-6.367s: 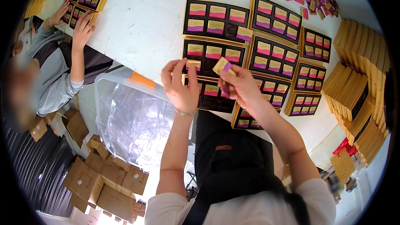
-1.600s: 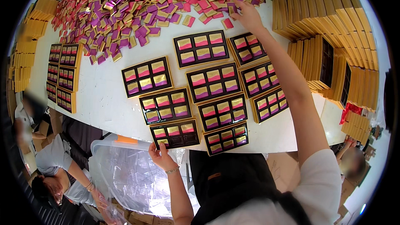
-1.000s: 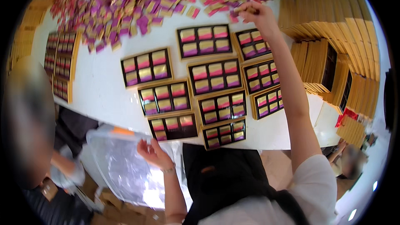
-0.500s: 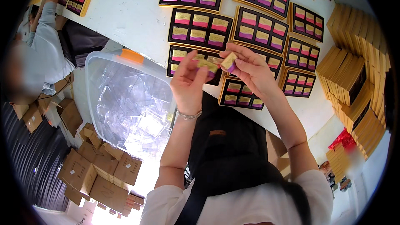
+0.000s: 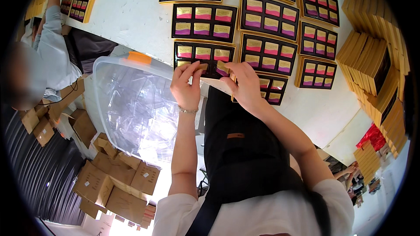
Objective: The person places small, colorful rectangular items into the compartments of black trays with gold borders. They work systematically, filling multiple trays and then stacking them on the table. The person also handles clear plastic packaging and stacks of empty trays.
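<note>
A shallow box with a black tray (image 5: 211, 61) lies at the table's near edge, its upper row filled with pink-and-gold small wrapped pieces (image 5: 202, 53). Over the tray's lower middle, my left hand (image 5: 186, 88) pinches a small gold wrapped piece (image 5: 202, 67) between thumb and fingers. At the lower right slot my right hand (image 5: 247, 88) grips a gold-and-purple wrapped piece (image 5: 222, 68), which is tilted. My fingers partly cover the lower row, so its left slot is hard to see.
More filled boxes (image 5: 204, 22) stand in rows across the white table (image 5: 131, 13). Gold box stacks (image 5: 363, 65) rise at the right. A clear bin (image 5: 98, 100) of transparent plastic pieces stands left, near cardboard cartons (image 5: 94, 179). A co-worker (image 5: 59, 57) sits at far left.
Both hands have come down from above the tray to its lower row, moving slightly apart, each with a wrapped piece. The view has shifted, so the boxes appear higher.
</note>
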